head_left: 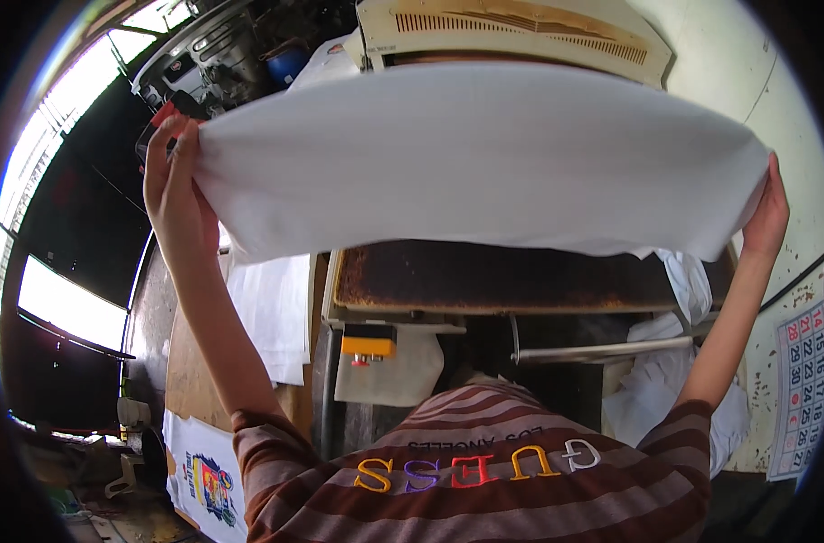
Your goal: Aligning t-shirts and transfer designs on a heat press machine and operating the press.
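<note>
A wide white cloth [493, 163] is stretched between my two raised hands, its lower edge sagging a little. My left hand [179, 176] grips its left end, fingers up and closed on the edge. At the opposite end my right hand [767, 213] pinches the cloth's right corner. Below the cloth shows the dark flat platen [502, 276] of a heat press, with brown, worn edges. The cloth hides the platen's far part. Beyond it stands the press's cream upper housing [520, 36], vented and scorched brown on top.
White sheets [272, 312] lie on a brown board left of the press. A yellow control box [369, 346] with red buttons sits at its front, beside a metal bar [602, 353]. Crumpled white cloth [688, 398] is piled at the right. A calendar [801, 389] hangs on the wall.
</note>
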`<state>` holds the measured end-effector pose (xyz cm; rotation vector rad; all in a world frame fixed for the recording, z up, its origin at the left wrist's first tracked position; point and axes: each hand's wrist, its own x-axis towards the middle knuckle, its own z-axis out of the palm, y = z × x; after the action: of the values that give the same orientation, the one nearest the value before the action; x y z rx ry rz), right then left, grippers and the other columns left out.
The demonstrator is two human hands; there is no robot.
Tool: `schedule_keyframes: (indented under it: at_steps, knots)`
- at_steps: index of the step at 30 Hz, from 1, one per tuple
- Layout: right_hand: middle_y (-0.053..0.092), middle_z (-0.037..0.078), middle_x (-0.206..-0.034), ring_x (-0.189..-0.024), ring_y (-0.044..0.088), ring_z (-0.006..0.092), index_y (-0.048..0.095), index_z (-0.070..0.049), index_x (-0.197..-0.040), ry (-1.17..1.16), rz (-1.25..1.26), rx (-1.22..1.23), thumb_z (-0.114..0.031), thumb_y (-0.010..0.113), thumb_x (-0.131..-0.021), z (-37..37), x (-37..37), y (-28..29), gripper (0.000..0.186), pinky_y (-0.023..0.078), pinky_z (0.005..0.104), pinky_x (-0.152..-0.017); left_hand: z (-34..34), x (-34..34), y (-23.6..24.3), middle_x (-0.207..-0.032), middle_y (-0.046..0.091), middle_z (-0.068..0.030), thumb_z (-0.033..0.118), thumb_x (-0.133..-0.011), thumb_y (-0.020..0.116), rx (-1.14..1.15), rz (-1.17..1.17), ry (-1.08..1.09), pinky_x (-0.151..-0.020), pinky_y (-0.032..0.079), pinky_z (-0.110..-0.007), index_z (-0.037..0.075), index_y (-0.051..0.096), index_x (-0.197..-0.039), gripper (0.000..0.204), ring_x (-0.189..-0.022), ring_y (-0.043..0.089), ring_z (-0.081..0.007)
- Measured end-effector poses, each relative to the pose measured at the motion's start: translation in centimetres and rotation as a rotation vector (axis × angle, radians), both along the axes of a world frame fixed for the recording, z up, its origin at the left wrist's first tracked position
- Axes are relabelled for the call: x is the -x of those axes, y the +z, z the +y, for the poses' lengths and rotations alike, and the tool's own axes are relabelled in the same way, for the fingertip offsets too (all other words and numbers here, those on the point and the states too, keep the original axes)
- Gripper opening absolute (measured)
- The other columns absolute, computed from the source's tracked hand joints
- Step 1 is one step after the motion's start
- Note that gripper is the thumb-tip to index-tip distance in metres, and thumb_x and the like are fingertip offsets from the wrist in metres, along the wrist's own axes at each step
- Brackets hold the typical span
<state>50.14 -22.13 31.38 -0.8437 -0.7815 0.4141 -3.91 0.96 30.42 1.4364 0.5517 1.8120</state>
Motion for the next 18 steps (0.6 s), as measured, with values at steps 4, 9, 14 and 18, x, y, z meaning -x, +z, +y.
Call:
schedule_keyframes:
  at_steps: [4,9,14,18]
  knots:
    - [0.061,0.007,-0.095,-0.086,0.058,0.0138,0.057,-0.003,-0.104,0.102,-0.036,0.113,-0.024,0.047,-0.090,6.3,1.7,4.1,0.028,0.045,0.0252,-0.080,6.5,-2.9,3.6,-0.102,0.059,-0.0067,0.007,-0.083,0.055,0.052,0.222,-0.230,-0.078,0.045,-0.022,-0.002,0.055,-0.111,0.030,-0.085,0.057,-0.0123]
    - [0.060,0.003,-0.087,-0.080,0.056,0.0119,0.058,-0.006,-0.093,0.233,-0.070,0.426,-0.027,0.053,-0.086,19.5,-7.7,0.3,0.022,0.044,0.0233,-0.076,21.3,-7.2,-0.9,-0.103,0.060,-0.0074,0.002,-0.079,0.053,0.450,0.655,-0.430,-0.078,0.046,-0.023,-0.001,0.055,-0.113,0.034,-0.086,0.058,-0.0141]
    - [0.053,0.001,-0.102,-0.098,0.049,0.0146,0.053,-0.010,-0.102,0.045,-0.126,0.204,-0.025,0.052,-0.086,27.7,-7.8,1.2,0.022,0.036,0.0375,-0.090,30.0,-13.3,-1.4,-0.117,0.053,-0.0085,-0.007,-0.077,0.050,0.195,0.382,-0.042,-0.082,0.043,-0.023,0.006,0.049,-0.123,0.048,-0.095,0.053,-0.0136]
    - [0.054,0.002,-0.100,-0.096,0.050,0.0156,0.052,-0.008,-0.097,0.099,-0.088,-0.154,-0.025,0.049,-0.088,27.9,-8.0,4.2,0.019,0.037,0.0405,-0.088,30.8,-15.6,3.0,-0.125,0.046,-0.0080,-0.012,-0.076,0.043,-0.049,0.005,-0.252,-0.081,0.042,-0.022,0.008,0.041,-0.130,0.058,-0.098,0.051,-0.0119]
